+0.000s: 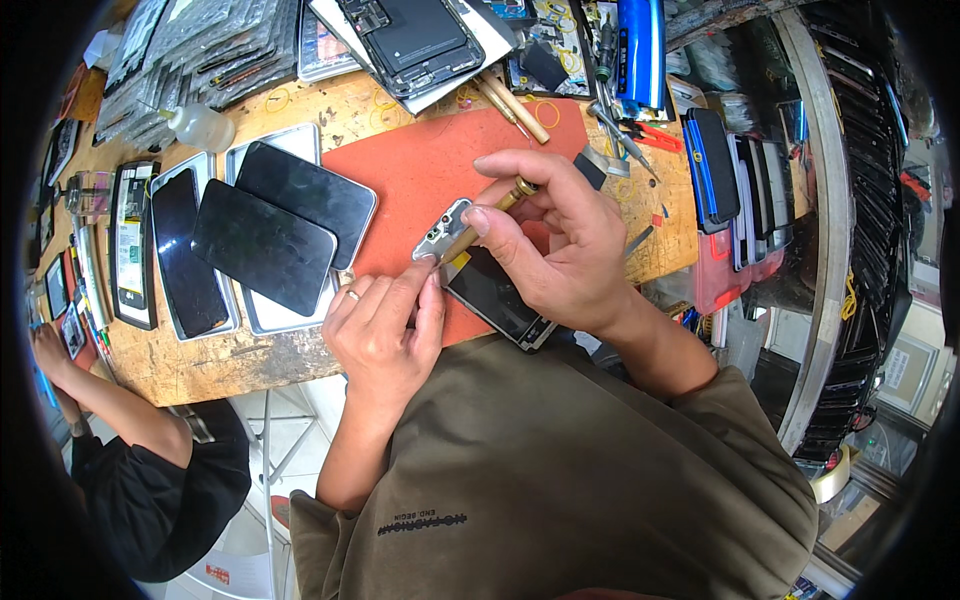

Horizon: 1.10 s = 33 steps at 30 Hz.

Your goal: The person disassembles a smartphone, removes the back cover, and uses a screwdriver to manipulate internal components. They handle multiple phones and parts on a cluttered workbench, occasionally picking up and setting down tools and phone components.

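Observation:
Over the red mat, my right hand point(560, 235) grips a slim brass-coloured hand tool point(516, 192) between thumb and fingers. The tool slants down to the left, and its working tip is hidden near my left fingertips. My left hand point(385, 315), with a ring on one finger, pinches the lower edge of a small silvery metal phone part point(440, 228) with dark round holes. Just under both hands lies a dark phone point(505, 300) with a yellow patch, tilted across the mat's near edge and partly covered by my right hand.
Left of the red mat point(390, 150), several dark phone screens point(265, 245) overlap on pale trays. An opened phone point(410, 45) lies at the back, near tweezers point(622, 138). Stacked phone cases point(712, 165) stand right. Another person's arm point(125, 410) rests at the far left.

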### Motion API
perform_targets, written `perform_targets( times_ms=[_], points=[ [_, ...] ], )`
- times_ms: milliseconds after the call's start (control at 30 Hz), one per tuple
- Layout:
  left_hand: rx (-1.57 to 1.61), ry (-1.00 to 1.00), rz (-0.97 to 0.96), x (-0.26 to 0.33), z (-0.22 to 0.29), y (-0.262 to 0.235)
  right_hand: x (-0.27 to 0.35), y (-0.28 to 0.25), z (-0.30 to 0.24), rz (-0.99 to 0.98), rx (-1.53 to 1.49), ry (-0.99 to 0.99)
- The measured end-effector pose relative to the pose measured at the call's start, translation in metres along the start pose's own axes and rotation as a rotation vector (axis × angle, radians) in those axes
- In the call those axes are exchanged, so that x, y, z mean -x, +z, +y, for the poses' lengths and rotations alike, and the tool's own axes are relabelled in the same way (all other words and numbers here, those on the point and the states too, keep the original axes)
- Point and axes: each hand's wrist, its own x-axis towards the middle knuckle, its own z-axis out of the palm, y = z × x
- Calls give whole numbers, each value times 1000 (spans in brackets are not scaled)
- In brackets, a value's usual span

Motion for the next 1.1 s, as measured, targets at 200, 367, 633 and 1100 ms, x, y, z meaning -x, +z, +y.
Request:
perform_targets(
  times_ms=[200,367,633,1100],
  points=[
    [-13,7,0,1,-1,1,0,-5,-2,-91,60,7],
    [-45,11,-5,1,-1,2,-4,-5,2,-13,164,-165],
    [-74,-1,-43,2,1,0,-9,-2,9,-80,348,-431],
    [-103,28,-28,2,-2,2,-17,0,11,-247,354,-571]
  ],
)
